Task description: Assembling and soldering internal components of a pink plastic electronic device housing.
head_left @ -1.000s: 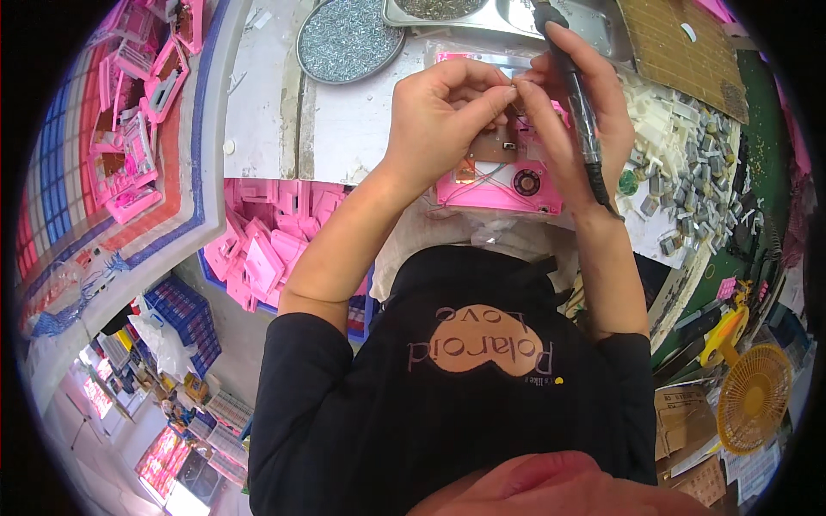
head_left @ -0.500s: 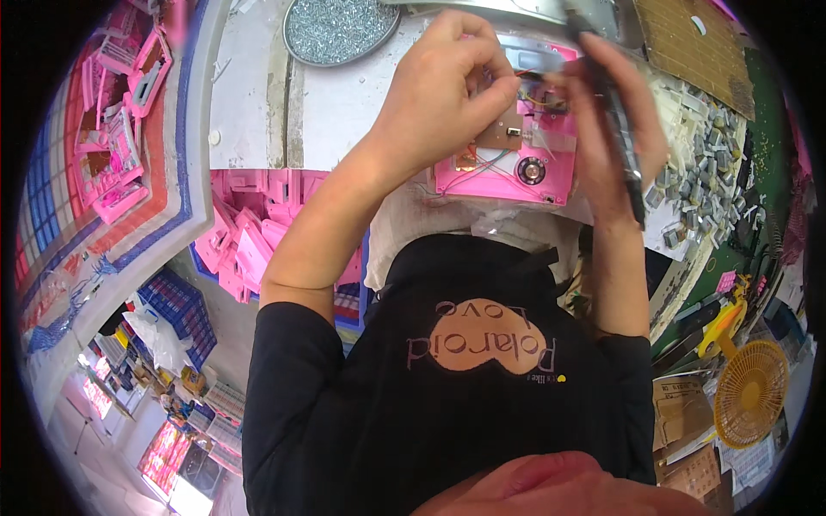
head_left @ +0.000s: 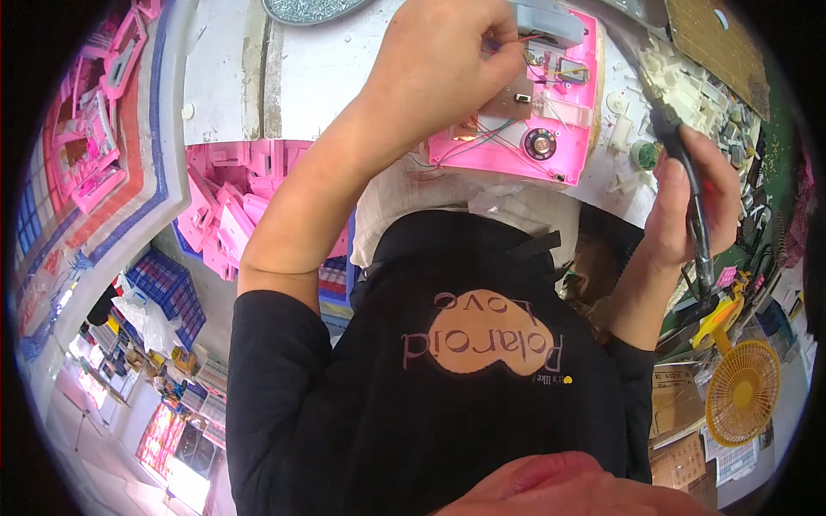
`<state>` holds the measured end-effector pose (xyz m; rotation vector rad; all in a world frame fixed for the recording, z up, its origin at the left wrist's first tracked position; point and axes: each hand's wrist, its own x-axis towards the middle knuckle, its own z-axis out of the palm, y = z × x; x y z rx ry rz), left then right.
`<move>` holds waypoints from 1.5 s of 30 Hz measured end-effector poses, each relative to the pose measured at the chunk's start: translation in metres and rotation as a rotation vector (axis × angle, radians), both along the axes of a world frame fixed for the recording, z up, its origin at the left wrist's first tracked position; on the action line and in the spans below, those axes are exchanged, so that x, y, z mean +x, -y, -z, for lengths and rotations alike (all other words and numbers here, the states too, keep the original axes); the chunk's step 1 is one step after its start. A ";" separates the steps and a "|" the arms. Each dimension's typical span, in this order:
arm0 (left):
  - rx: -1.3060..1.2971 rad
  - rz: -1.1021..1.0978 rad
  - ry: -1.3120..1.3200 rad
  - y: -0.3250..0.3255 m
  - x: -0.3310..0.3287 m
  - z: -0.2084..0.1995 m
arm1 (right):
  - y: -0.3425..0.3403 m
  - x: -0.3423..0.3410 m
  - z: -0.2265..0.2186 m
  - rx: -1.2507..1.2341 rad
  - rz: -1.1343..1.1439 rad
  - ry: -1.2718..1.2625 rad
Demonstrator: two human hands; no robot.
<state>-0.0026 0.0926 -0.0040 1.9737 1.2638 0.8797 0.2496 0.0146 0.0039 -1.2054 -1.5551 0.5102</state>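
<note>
1. Left hand (head_left: 443, 73) is curling near a red wire (head_left: 528, 38), hold unclear.
2. Right hand (head_left: 701, 202) is gripping a black tool (head_left: 677, 144).
3. Upper centre, pink shell (head_left: 571, 148) is already holding speaker (head_left: 540, 144) and board (head_left: 506, 103); wiring (head_left: 492, 136) is lying uncovered.

- One left hand (head_left: 452, 64), one right hand (head_left: 688, 211)
- One black pen-shaped tool (head_left: 668, 122)
- One open pink casing (head_left: 578, 153)
- One round speaker (head_left: 541, 144)
- One yellow fan (head_left: 742, 394)
- One round dish (head_left: 308, 23)
- Loose pink parts (head_left: 234, 229), too many to count
</note>
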 end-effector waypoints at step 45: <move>-0.005 -0.033 0.082 -0.003 -0.002 0.010 | -0.025 -0.006 -0.001 0.188 -0.388 0.284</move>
